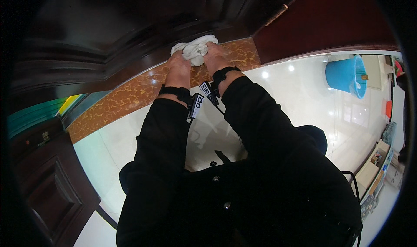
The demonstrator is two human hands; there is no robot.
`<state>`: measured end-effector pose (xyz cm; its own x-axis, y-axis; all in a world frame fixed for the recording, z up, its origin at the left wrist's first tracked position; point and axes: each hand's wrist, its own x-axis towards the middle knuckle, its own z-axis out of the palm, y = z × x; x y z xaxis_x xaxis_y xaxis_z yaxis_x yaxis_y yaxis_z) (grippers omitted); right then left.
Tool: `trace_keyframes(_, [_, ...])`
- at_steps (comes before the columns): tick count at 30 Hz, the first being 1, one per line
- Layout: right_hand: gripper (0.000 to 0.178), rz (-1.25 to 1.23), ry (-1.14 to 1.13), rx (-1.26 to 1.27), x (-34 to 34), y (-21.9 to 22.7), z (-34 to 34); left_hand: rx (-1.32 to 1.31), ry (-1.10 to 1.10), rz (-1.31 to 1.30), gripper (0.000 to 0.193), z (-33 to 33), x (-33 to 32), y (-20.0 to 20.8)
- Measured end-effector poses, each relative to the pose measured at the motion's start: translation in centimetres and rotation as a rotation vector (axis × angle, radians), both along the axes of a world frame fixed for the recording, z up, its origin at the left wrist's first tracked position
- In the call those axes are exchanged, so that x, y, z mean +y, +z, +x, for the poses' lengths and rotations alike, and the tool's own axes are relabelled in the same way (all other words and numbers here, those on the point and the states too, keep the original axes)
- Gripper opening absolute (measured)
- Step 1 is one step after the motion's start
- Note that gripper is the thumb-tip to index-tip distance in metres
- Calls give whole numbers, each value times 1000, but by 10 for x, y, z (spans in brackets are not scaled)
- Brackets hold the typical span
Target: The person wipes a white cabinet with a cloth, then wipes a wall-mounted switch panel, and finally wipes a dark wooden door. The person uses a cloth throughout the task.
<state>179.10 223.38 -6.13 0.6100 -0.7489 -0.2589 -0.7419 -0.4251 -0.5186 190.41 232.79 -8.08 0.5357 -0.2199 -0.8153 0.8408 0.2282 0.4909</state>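
A bunched white cloth (196,46) is at the foot of the dark brown panelled door (121,38), just above the brown marbled threshold (143,84). My left hand (179,61) grips its left side, and my right hand (214,53) has hold of its right side. Between the two hands the cloth is folded and twisted into a lump. Most of my fingers are hidden in or behind it. Whether the cloth touches the door I cannot tell. Each wrist wears a black strap with a small patterned tag.
Pale glossy tiles (299,99) cover the floor around me. A blue bucket (345,75) with a clear liner stands at the right, beside a beige box (375,64). Farther down the right edge is an open box of small items (375,160). Another dark door leaf (54,182) stands at the left.
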Motion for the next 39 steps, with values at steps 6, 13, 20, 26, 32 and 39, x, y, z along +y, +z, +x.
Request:
trace_keyframes(6, [41,58,43,-22,-8,6,-15,-798,-789,357,27,-6,11,-9])
trace_keyframes(13, [57,105,29,62,-27,-27,-28,-264,-414,97,30,-14,-16,5])
trace_keyframes(20, [65,316,-22,-26,-43,-35,-42,-135,-500,282,21,-14,-31,5])
trace_keyframes(26, [60,144,85,46,-54,-32,-39,-20,-448,370,26,-6,-35,-14])
trace_keyframes(32, [49,13,131,250,-59,-25,-46,-1118,-1356,659,31,-7,0,-45])
trace_keyframes(39, [47,418,-332,-105,-61,-54,-26,252,-128,-15,36,-15,-24,-28])
